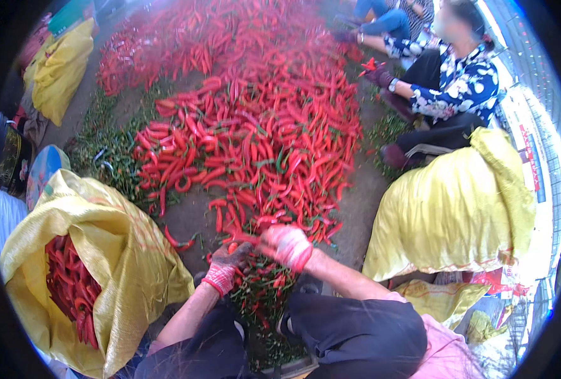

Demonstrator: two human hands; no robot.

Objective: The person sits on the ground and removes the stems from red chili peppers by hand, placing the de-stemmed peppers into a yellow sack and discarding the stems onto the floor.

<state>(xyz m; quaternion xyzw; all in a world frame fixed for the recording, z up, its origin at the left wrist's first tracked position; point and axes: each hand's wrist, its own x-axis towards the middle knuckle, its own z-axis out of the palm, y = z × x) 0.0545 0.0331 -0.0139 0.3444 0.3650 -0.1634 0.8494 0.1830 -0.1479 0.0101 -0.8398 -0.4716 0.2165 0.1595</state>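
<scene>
A large heap of red chili peppers [261, 142] covers the ground before me. My left hand [227, 266], in a worn red-and-white knit glove with dark fingers, grips at least one red pepper [233, 248] near the heap's lower edge. Close beside it on the right, my right hand [285, 245] wears a similar glove; it is blurred, and whether it holds a pepper I cannot tell. Beneath both hands lies a pile of green stems [266, 303] with some red bits. At my left, an open yellow woven sack [138, 246] holds many red peppers [74, 289].
A full yellow woven sack [446, 213] stands at the right, beyond it sits a person in a floral top [469, 90], holding peppers with gloved hands. Another person is partly visible behind. More green stems [105, 137] lie left of the heap; another yellow sack [65, 71] stands farther back.
</scene>
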